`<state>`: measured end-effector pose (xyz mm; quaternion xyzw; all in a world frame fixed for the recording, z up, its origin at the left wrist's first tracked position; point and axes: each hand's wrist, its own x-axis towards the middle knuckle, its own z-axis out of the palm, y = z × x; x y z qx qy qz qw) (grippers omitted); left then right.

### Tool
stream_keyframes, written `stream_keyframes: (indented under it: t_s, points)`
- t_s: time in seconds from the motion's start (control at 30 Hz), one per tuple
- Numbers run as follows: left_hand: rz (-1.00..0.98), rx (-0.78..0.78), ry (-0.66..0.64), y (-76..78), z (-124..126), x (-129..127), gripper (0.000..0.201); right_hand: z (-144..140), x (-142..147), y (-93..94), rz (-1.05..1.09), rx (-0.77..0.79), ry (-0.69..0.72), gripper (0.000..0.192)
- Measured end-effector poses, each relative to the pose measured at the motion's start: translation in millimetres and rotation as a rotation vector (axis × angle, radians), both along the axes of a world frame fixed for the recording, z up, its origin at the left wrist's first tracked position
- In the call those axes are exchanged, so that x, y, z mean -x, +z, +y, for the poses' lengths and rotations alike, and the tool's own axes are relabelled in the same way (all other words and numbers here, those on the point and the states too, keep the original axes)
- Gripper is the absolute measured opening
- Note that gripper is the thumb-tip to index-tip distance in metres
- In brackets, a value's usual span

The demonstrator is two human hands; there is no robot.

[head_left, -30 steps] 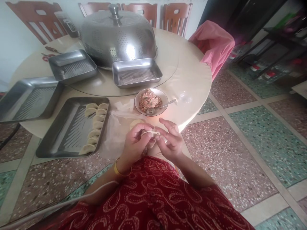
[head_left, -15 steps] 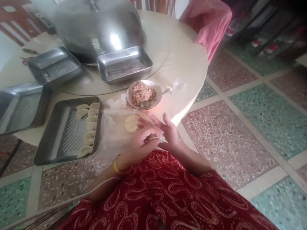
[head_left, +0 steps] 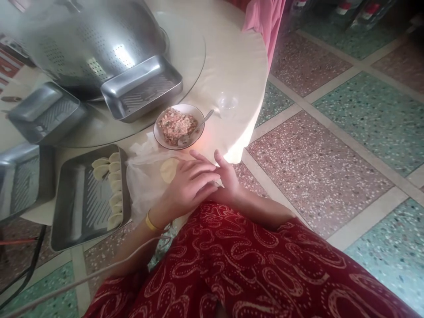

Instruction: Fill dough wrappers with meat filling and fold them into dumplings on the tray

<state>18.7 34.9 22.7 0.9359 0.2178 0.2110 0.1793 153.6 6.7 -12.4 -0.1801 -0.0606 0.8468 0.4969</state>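
Fingers of the left hand (head_left: 188,185) lie flat over the right hand (head_left: 227,179), pressed together at the table edge. Whatever is pinched between them is hidden, so I cannot tell what they hold. A round dough wrapper (head_left: 168,170) lies just beside the left fingertips, near the filling bowl (head_left: 179,126).

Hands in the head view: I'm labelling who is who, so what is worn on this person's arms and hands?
Both forearms are bare, no sleeves or gloves. The left hand has a thin yellow bangle at its wrist; the right hand shows nothing worn.
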Motion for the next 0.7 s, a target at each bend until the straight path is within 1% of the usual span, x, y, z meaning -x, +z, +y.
stream_keyframes:
  t_s: [0.07, 0.2, 0.3, 0.37, 0.5, 0.57, 0.7]
  points:
    - [0.028, -0.029, -0.016, 1.4, 1.5, -1.6, 0.016, 0.4, 0.1, 2.1, 0.019, 0.02, -0.017, 0.058]
    - [0.034, -0.065, -0.026, 2.1, 2.5, -5.2, 0.013, 0.1, -0.4, 8.2, -0.03, 0.059, -0.04, 0.058]
    - [0.036, -0.054, -0.03, 1.8, 1.9, -6.8, 0.012, -0.1, -1.8, 10.2, -0.082, 0.026, -0.031, 0.063]
    - [0.048, -0.069, -0.037, 2.0, 1.7, -7.5, 0.015, -0.2, -2.9, 10.3, -0.116, 0.0, -0.024, 0.066]
    - [0.092, -0.124, -0.08, 2.4, 4.0, -7.9, 0.015, -0.9, -4.5, 10.9, -0.148, -0.025, -0.02, 0.064]
    - [0.09, -0.115, -0.094, 2.6, 6.9, -7.4, 0.014, -1.3, -5.4, 10.6, -0.149, -0.035, -0.023, 0.064]
    - [0.02, -0.082, -0.056, 3.4, 13.3, -6.4, 0.011, -1.7, -7.0, 5.8, -0.14, -0.057, -0.065, 0.066]
